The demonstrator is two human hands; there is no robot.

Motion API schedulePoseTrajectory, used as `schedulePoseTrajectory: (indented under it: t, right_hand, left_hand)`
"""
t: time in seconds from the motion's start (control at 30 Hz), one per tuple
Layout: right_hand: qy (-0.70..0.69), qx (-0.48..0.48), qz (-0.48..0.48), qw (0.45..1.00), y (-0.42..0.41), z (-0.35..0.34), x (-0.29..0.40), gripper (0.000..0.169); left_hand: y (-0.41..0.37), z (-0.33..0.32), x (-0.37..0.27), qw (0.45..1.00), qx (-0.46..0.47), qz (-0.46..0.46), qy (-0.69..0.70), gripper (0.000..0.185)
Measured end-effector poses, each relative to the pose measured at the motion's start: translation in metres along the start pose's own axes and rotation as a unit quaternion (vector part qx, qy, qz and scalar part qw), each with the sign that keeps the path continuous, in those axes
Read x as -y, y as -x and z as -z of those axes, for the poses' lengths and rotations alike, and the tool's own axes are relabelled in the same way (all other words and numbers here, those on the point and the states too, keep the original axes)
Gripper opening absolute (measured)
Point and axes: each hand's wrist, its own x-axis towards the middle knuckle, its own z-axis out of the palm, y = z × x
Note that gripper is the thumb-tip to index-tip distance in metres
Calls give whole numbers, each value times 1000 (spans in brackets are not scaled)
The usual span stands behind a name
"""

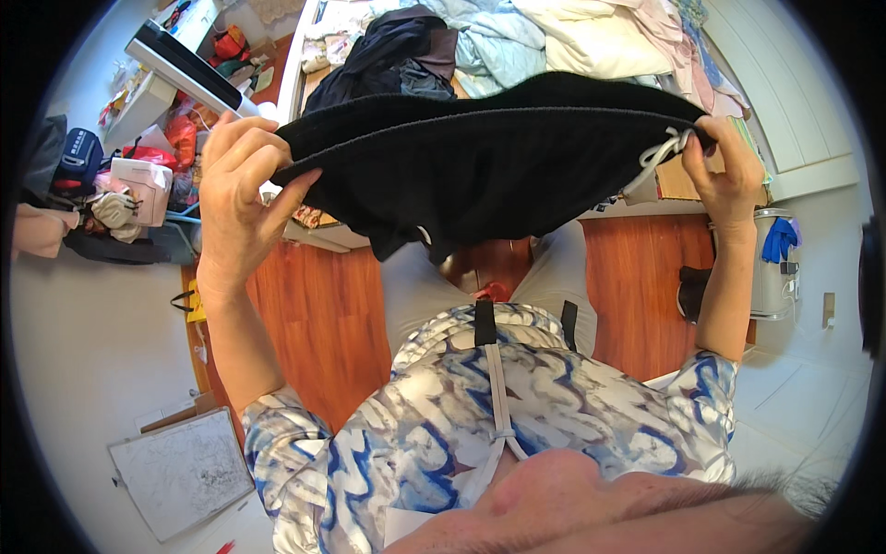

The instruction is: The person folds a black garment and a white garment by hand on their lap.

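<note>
A black cloth garment (477, 166) is stretched between my two hands in front of me, its upper edge spread into two layers. My left hand (242, 173) pinches the left corner between thumb and fingers. At the opposite corner my right hand (727, 163) grips the cloth beside a white tied cord (664, 149). A small white spot shows on the lower part of the cloth. The garment's lower end hangs in folds above my knees, and its exact kind is hard to tell.
Beyond the garment is a bed with a dark clothing pile (377, 59), a light blue quilt (495, 41) and cream bedding (595, 38). Bags and boxes, including a white box (142, 190), crowd the left wall. A whiteboard (181, 474) leans at lower left. Wooden flooring (315, 311) lies below.
</note>
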Motion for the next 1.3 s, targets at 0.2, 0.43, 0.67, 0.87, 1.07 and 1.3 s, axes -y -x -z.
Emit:
schedulePoseTrajectory:
  t: [0.2, 0.43, 0.67, 0.87, 1.07, 1.3]
  right_hand:
    - [-45, -24, -6, 999, -6, 29, -4, 21]
    - [-170, 159, 13, 972, 17, -17, 7, 13]
    - [-297, 215, -35, 930, -5, 4, 12, 41]
    - [-214, 141, -62, 965, 7, -24, 16, 24]
    - [-256, 130, -109, 952, 0, -14, 18, 16]
    - [-351, 82, -209, 909, 11, -9, 19, 23]
  left_hand:
    - [-12, 37, -6, 995, -32, 34, 88, 32]
    - [31, -19, 3, 994, 74, 42, 66, 43]
    - [28, -1, 3, 993, 104, 28, 39, 45]
    - [33, -7, -3, 985, 134, 46, 96, 41]
    - [49, -2, -3, 939, 218, 118, 240, 39]
    - [55, 1, -7, 961, -8, 162, 224, 37]
